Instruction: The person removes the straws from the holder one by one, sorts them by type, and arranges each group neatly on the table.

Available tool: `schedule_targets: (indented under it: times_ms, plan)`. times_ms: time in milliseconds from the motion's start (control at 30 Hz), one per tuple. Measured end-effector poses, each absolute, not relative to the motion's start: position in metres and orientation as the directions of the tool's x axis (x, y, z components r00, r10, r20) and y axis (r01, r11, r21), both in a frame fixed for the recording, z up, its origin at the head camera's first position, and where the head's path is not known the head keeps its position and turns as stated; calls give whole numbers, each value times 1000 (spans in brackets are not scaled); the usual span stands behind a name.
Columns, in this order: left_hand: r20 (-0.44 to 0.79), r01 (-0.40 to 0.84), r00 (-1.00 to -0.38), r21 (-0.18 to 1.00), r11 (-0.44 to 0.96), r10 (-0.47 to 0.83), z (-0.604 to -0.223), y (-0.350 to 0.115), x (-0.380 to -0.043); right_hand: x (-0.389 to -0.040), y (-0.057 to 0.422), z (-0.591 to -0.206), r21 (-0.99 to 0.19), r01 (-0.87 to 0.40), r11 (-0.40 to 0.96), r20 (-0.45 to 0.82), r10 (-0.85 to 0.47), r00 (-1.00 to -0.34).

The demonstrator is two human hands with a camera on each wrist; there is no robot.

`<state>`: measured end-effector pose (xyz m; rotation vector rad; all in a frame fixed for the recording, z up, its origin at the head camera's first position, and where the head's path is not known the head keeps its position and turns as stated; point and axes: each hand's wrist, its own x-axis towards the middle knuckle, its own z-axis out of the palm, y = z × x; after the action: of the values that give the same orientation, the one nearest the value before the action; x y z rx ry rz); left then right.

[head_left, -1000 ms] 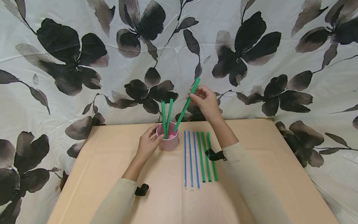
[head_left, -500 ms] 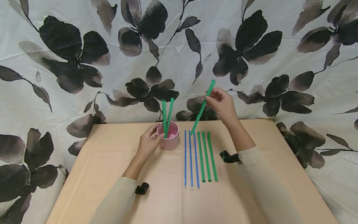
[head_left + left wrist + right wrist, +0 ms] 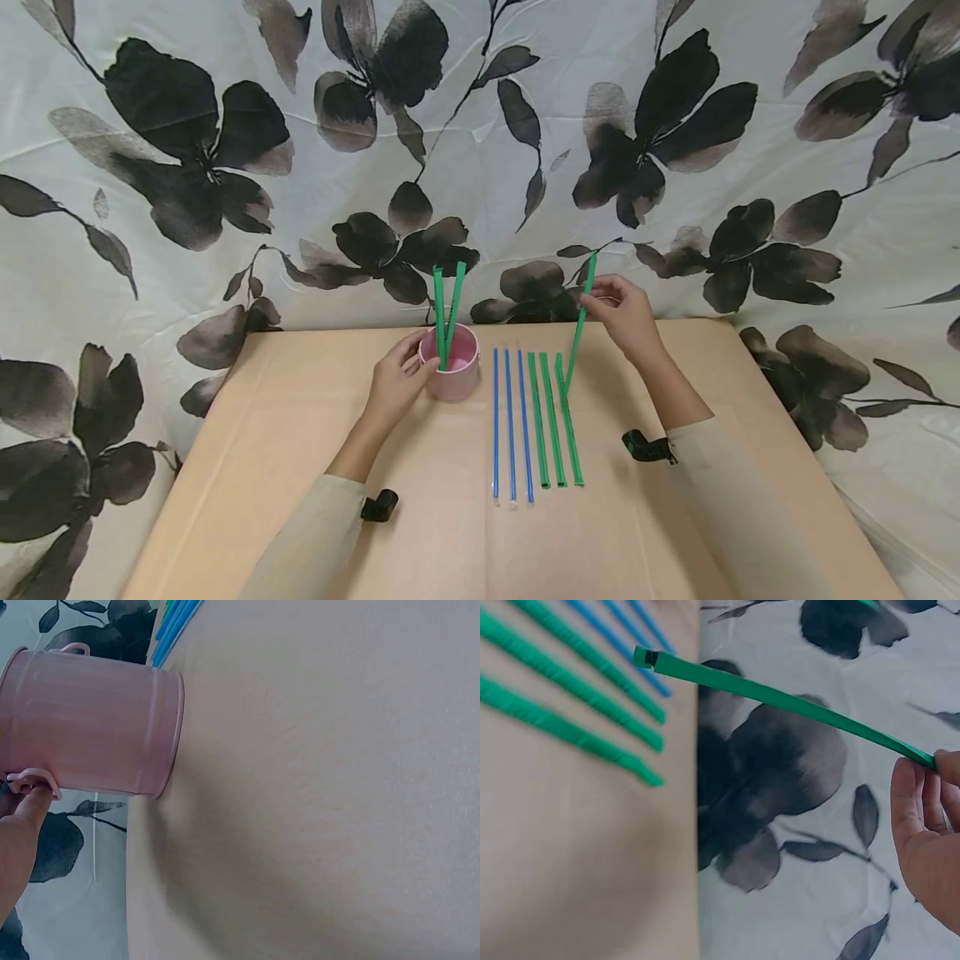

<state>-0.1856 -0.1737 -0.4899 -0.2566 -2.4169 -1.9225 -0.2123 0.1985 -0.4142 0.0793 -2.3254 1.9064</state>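
Note:
A small pink bucket (image 3: 457,385) stands near the table's back edge, two green wrapped straws (image 3: 439,321) leaning upright inside it. My left hand (image 3: 397,379) grips its left side, the thumb in front; in the left wrist view a finger touches the bucket's side loop (image 3: 34,778). My right hand (image 3: 622,312) pinches another green straw (image 3: 580,333) near its upper part. This straw slants down, its lower end close to the rightmost of three green straws (image 3: 555,421) lying on the table. Whether they touch I cannot tell. The right wrist view shows the held straw's hollow end (image 3: 651,658).
Three thin blue straws (image 3: 512,425) with clear wrapper ends lie parallel between the bucket and the green row. Behind the light brown table (image 3: 300,400) hangs a white cloth (image 3: 525,50) with dark flowers. Each wrist wears a black camera mount (image 3: 380,506).
My right hand has carried the green straw out from over the bucket, rightward and then down beside the green row. The left hand and bucket have stayed in place.

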Motion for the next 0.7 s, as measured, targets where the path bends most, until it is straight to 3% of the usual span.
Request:
schedule_targets:
  times_ms: [400,700]
  plan:
    - [157,170,-984,962,213,78,-493,-169,-190,-214,217,-453,-960,-23,278,21,-10,-1000]
    - [104,119,-991,973,195,88,-480,-166,-186,-212,224,-482,-920,43,389,-57,-25,-998]
